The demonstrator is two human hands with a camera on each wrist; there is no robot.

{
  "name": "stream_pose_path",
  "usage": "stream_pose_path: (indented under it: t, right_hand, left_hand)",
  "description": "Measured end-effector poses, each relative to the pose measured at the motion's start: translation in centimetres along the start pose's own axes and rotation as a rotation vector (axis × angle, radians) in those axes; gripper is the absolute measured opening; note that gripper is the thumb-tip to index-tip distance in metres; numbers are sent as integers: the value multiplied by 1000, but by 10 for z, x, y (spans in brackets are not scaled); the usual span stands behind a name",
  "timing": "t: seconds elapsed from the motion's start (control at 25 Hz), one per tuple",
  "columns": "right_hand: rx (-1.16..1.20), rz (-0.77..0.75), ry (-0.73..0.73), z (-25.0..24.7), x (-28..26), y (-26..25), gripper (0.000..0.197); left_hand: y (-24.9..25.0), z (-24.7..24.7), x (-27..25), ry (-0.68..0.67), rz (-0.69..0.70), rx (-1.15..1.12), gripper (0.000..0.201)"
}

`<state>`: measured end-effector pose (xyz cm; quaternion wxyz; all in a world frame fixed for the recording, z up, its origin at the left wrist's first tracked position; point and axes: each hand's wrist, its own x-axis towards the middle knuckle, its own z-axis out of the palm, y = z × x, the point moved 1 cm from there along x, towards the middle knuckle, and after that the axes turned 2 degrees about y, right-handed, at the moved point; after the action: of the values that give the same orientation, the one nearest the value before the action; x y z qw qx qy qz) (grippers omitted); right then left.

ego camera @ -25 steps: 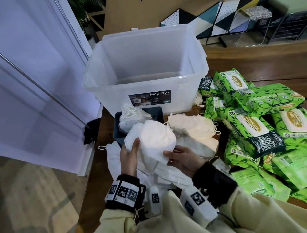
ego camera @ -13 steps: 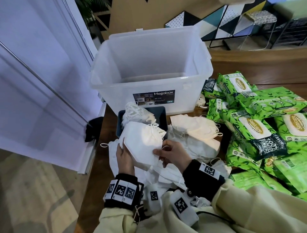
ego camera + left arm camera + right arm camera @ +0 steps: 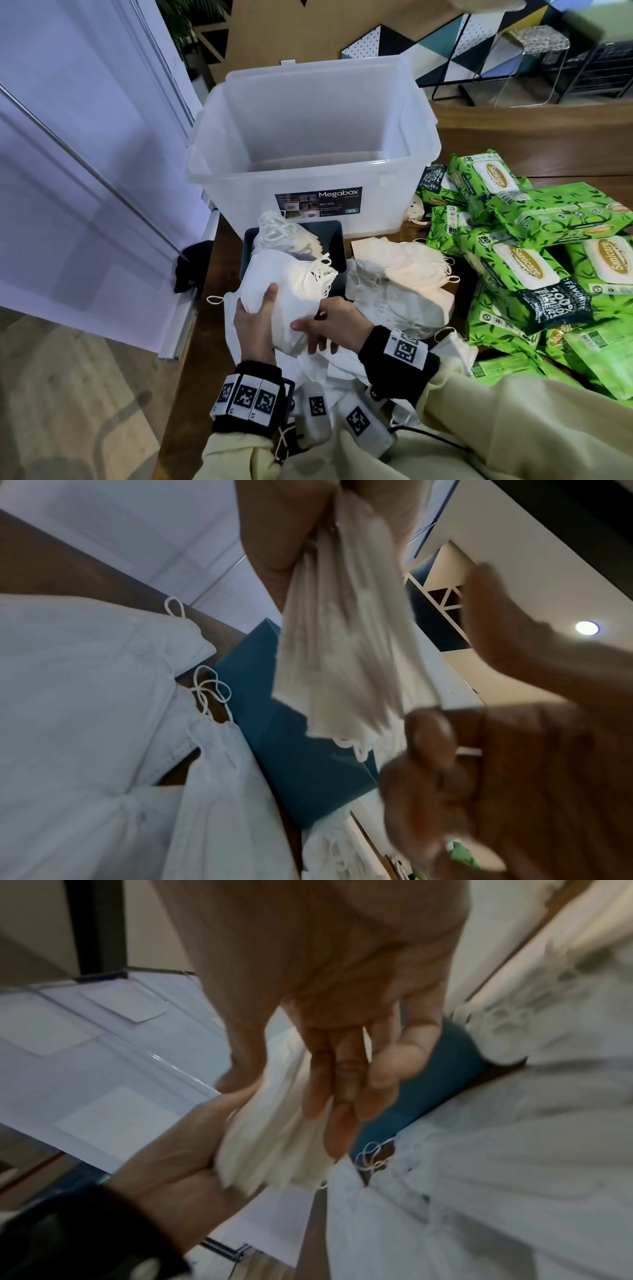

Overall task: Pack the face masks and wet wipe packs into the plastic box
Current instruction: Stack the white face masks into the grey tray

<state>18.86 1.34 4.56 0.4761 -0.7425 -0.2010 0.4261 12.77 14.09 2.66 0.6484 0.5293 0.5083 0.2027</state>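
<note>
White fabric face masks (image 3: 287,291) in a stack are gripped by the left hand (image 3: 255,329), thumb on top and fingers curled beneath, while the near edge is pinched by the right hand (image 3: 330,325). The masks are held over a dark blue tray (image 3: 337,246), in front of the translucent plastic box (image 3: 308,178); green wet wipe packs (image 3: 534,267) are piled to its right.

Head view looking down, wrist views close-up, all sharing held masks (image 3: 291,284)

Right grip (image 3: 342,988) pinching mask stack (image 3: 274,1150) (blurred), left grip (image 3: 171,1164) clutching it below
</note>
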Motion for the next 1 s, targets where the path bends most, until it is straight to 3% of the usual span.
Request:
stream_pose_path:
  t: [0.12,0.2,0.28,0.36,0.44,0.56,0.84,1.0]
  right_hand:
    - [-315,35,-112,-13,3,6,41]
    - [-112,123,-180,-19,5,18,40]
    - [349,190,-255,-13,8,23,44]
    - [703,179,-205,-1,18,24,39]
    - [811,114,-72,3,27,20,29]
    - [826,40,49,-5,31,18,23]
    - [792,-15,22,6,31,11,8]
    - [845,-25,118,-3,32,12,14]
  left_hand:
    - [2,-7,-2,-32,12,2,57]
    - [5,-12,-4,-54,29,-13,47]
    - [6,-12,-6,-94,43,-9,35]
    - [7,-8,-12,-132,58,1,28]
    - [9,-7,-16,-132,74,5,35]
    - [12,-13,-12,-98,95,19,51]
    - [4,-6,-14,-147,115,79,65]
    - [5,-18,-11,-132,64,50,50]
